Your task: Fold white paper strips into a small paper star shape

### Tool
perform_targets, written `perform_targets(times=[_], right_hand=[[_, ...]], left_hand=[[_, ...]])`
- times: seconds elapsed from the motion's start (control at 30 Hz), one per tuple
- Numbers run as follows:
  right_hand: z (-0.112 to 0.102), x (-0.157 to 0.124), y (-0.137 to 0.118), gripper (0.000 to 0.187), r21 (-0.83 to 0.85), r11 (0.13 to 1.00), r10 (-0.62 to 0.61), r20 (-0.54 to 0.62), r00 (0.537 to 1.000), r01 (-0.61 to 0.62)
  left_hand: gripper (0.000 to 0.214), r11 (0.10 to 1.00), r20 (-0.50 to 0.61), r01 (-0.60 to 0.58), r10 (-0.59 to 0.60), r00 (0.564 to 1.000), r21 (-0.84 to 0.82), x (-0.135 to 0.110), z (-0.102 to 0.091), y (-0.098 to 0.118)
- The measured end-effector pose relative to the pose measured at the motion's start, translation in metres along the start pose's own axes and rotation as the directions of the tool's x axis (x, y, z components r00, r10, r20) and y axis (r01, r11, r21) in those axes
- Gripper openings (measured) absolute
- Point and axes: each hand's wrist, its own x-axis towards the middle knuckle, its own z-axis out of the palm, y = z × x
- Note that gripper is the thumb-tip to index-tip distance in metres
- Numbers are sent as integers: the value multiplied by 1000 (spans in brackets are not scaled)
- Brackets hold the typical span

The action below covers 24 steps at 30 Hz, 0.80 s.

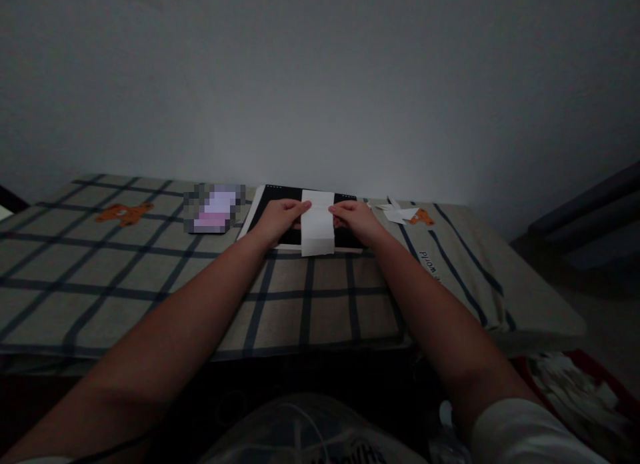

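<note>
A white strip of paper [317, 234] with cross creases is held between my two hands. My left hand [281, 217] pinches its left edge with thumb and forefinger, and my right hand [356, 219] pinches the right edge at about the same height. Beneath the strip and both hands lies a black notebook or folder [285, 193] with a pale border showing at its left and front. The fingers cover part of it. To the right of my right hand are several white paper scraps [397, 213].
A checked cloth [150, 271] with orange bear prints covers the table, which stands against a grey wall [320, 84]. Left of the notebook lies a blurred-out phone-like object [215, 209]. At lower right, beyond the table edge, is a red container [595, 377] with crumpled pale material.
</note>
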Motion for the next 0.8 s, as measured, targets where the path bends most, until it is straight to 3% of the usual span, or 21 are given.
perform_targets(times=[0.2,0.43,0.67,0.8], right_hand=[[-3,3,-3,12,-28,999,-25,-155,988,21],[-3,6,1,17,-24,998,-60,-183,981,57],[-6,8,3,22,-38,995,-93,-226,970,87],[-5,7,1,22,18,995,-91,-221,971,97]], left_hand=[[24,990,146,144,-142,979,-3,-2,0,5],[20,995,63,88,-90,994,37,-3,1,7],[20,987,185,162,-160,970,5,-6,0,8],[19,992,142,120,-123,982,30,-6,-2,8]])
